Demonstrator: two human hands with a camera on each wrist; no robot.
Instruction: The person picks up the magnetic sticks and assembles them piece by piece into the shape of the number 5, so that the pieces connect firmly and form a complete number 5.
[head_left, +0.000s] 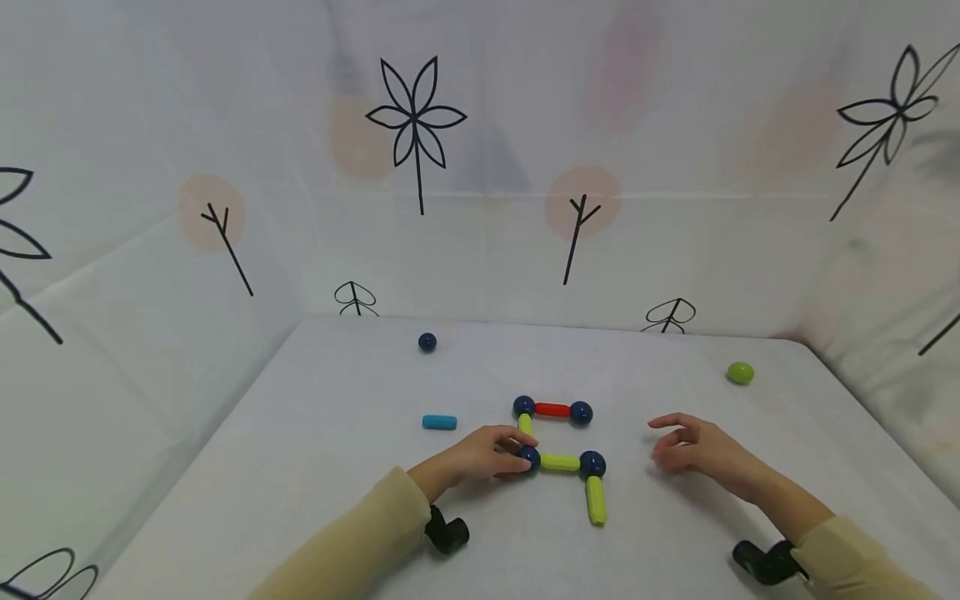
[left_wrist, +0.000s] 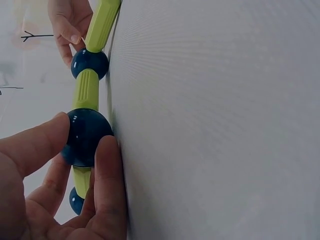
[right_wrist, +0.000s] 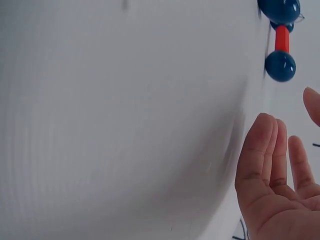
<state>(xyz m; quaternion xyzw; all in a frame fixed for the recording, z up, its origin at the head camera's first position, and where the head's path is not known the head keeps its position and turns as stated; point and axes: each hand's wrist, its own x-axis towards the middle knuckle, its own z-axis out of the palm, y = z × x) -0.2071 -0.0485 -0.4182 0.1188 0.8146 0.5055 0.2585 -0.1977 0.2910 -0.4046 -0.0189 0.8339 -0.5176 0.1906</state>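
Note:
Thumb and fingers of my left hand pinch a dark blue ball, seen larger in the left wrist view. That ball is a corner of a flat shape of rods and balls on the table. From it a yellow-green rod leads right to another blue ball, where a second yellow-green rod points toward me. A third yellow-green rod runs back to a blue ball, joined by a red rod to a further ball. My right hand, fingers loosely bent, holds nothing right of the shape.
A light blue rod lies left of the shape. Farther back are a loose dark blue ball and, at the right, a green ball. A white patterned sheet hangs behind the white table.

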